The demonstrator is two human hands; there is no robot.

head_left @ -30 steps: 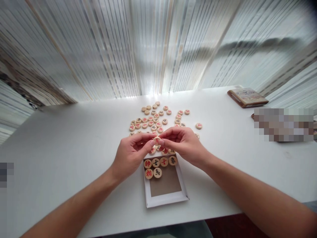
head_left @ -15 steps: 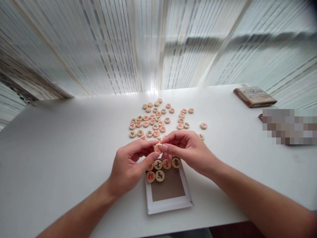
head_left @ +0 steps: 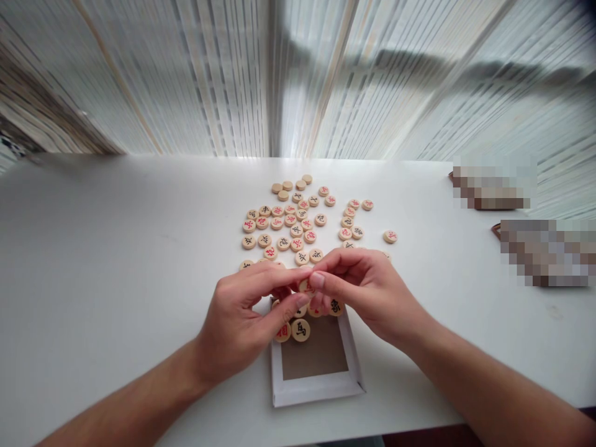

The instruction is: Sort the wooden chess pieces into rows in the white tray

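My left hand and my right hand meet over the far end of a shallow white box with a brown floor. Together their fingertips pinch one round wooden chess piece with a red mark. Several pieces lie in rows in the box; a black-marked piece and a red-marked piece show beneath my fingers. Beyond my hands a loose scatter of wooden chess pieces covers the white table.
Two blurred-out objects lie at the table's right side. A striped curtain wall rises behind the table's far edge. The near table edge runs just below the box.
My hands, still pinching the piece, have come lower and nearer to the box, covering more of the pieces in it. The camera has tilted and shifted slightly.
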